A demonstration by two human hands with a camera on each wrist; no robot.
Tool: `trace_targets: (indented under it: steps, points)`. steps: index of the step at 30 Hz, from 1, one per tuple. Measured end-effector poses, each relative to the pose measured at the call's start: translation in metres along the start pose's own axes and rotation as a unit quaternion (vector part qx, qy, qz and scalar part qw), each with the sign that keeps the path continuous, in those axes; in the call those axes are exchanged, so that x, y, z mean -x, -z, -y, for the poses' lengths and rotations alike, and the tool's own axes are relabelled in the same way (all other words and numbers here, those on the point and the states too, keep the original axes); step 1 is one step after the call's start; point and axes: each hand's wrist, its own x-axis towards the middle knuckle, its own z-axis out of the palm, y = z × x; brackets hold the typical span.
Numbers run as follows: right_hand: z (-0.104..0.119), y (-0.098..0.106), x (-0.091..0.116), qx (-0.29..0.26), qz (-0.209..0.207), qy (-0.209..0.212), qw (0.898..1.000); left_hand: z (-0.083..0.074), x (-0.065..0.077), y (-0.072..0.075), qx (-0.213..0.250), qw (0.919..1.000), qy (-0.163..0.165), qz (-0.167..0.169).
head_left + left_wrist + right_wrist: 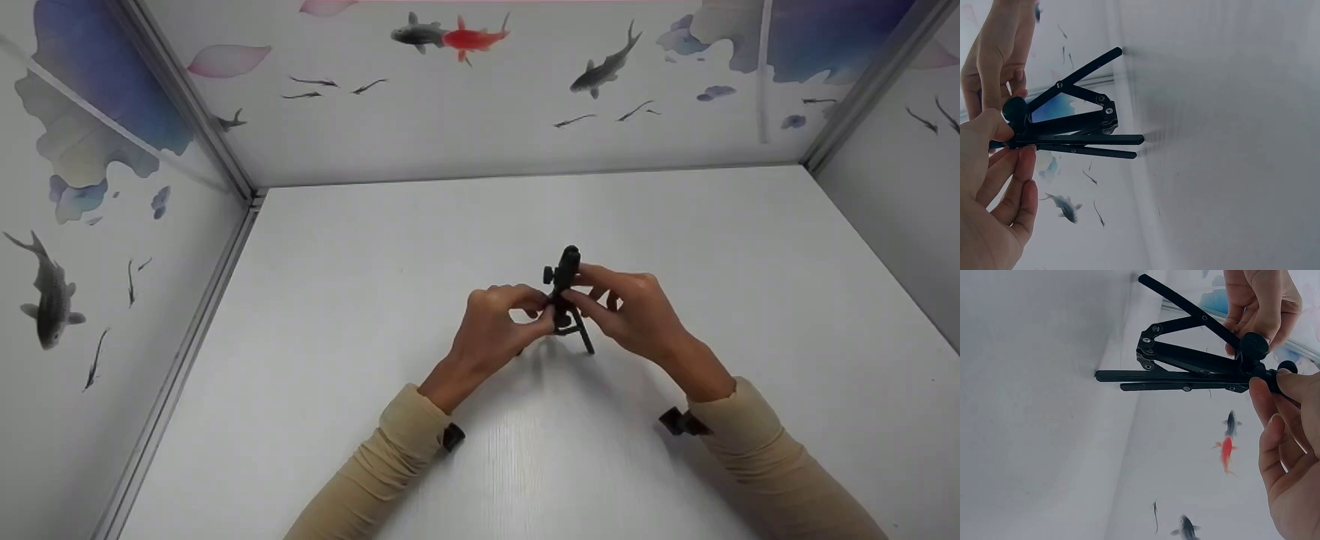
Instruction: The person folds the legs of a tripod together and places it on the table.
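Observation:
A small black tripod [568,264] stands between the two hands, its legs spread and their tips at the table. Hinged braces join the legs to the centre column [1075,121], as the left wrist view shows. My left hand [491,322] pinches the tripod at the top of its legs, thumb beside a round knob [1014,108]. From the other side, my right hand [641,315] holds the neck just above the legs between thumb and fingers. Another small knob [1288,367] shows by the right thumb. The fingers partly hide the neck.
The white table [360,255] spreads around the tripod. White panels printed with fish and leaves [517,112] rise at the back and both sides, with a metal frame post [191,97] at the left corner. A dark wrist camera [679,421] sits under the right cuff.

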Motion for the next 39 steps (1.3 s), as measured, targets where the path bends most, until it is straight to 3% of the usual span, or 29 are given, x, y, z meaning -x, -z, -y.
trace_targets:
  steps: [39]
  points:
    - [-0.0019, 0.0005, 0.0005, -0.006, 0.004, -0.012, 1.0, -0.0006, -0.0001, -0.0006, 0.003, 0.9999, -0.006, -0.014]
